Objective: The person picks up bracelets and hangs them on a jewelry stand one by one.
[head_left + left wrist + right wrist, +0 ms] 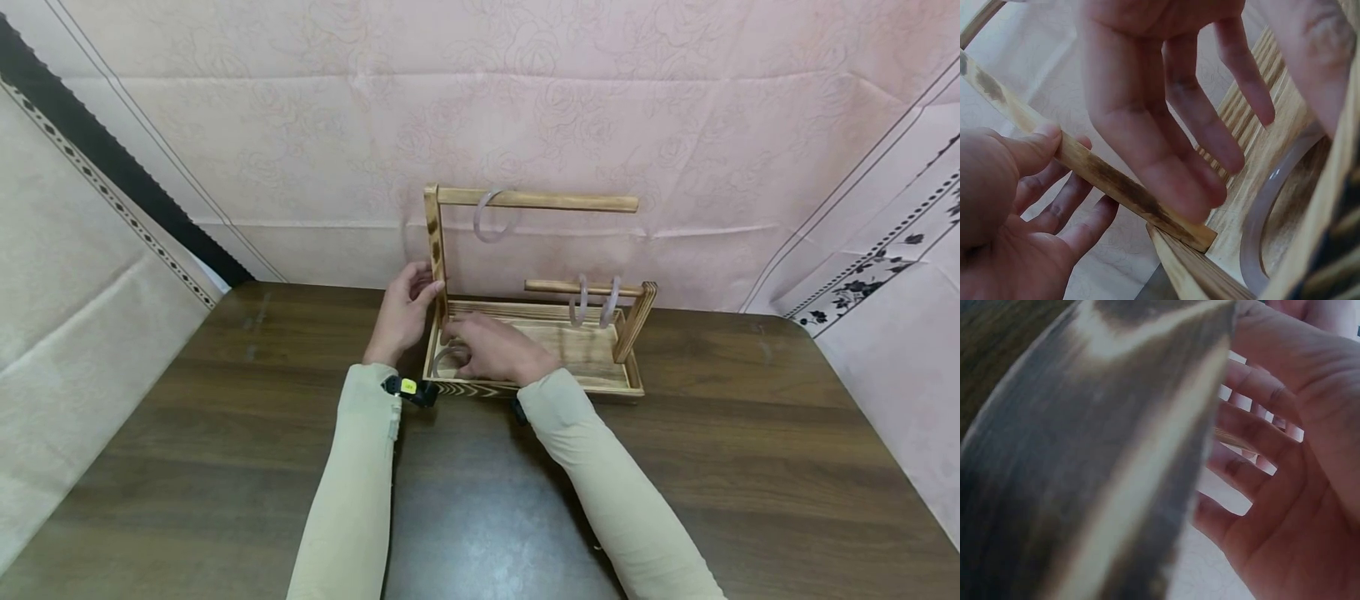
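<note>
A wooden stand has a tall left post (435, 242) with a long upper bar (585, 202), and a short right post (636, 325) with a lower bar (542, 286). My left hand (401, 317) pinches the tall post between thumb and fingers. Over the tray's left end hangs my right hand (498, 346), its fingers loosely bent near the foot of that post and holding nothing. Beside it a pale translucent bangle (1255, 231) lies in the tray (570, 346), partly hidden by the hand in the head view. Another bangle (477, 221) hangs on the upper bar.
Two bangles, one (582, 300) left of the other (611, 302), hang on the lower bar. The stand sits near the back edge of a dark wooden table (225, 433). Right behind it rises a pale patterned cloth (345, 150).
</note>
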`<state>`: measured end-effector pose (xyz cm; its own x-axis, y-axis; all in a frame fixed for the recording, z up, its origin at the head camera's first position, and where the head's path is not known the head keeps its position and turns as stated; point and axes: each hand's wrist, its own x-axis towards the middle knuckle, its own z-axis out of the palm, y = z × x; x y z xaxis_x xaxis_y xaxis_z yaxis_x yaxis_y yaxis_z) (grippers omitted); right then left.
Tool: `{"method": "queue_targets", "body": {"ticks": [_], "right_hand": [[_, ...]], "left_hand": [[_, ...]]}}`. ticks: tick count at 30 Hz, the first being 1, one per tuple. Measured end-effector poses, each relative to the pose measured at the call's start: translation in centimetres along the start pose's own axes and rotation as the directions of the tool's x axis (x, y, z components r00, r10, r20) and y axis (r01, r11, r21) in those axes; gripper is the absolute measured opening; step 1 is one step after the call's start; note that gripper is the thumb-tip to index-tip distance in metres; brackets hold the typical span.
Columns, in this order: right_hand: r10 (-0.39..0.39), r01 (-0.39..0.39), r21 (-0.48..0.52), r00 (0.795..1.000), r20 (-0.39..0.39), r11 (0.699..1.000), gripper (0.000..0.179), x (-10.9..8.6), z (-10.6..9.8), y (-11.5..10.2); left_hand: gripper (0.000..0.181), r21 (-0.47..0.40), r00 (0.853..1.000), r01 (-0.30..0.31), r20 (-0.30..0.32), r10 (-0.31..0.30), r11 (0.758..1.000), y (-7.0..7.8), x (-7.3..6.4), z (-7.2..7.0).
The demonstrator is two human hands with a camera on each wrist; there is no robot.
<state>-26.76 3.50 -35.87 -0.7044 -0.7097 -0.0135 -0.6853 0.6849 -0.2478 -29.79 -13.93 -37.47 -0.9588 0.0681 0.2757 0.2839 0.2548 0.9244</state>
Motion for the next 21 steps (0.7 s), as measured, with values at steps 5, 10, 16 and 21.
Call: {"method": "queue_targets", "body": {"ticks": [5,10,16,21], "right_hand": [[0.003,-0.003,0.017,1.0,0.001,1.0,0.048,0.17,0.45,0.3],[0.026,-0.026,0.028,1.0,0.002,0.999,0.047,0.21,0.61,0.46],[0.053,-0.053,0.01,0.999,0.012,0.999,0.054,0.13,0.72,0.44],[0.052,-0.052,-0.008,0.999,0.012,0.999,0.058,0.19,0.93,0.49]], "left_hand": [[0.033,0.004,1.0,0.003,-0.003,-0.003,1.0,0.04,-0.04,0.08],[0.033,0.007,1.0,0.001,-0.005,-0.001,1.0,-0.01,-0.03,0.13],[0.034,0.002,1.0,0.008,-0.004,-0.008,1.0,-0.02,0.04,0.13],[0.036,-0.006,0.999,0.041,0.004,-0.041,0.999,0.24,0.12,0.19]]}}
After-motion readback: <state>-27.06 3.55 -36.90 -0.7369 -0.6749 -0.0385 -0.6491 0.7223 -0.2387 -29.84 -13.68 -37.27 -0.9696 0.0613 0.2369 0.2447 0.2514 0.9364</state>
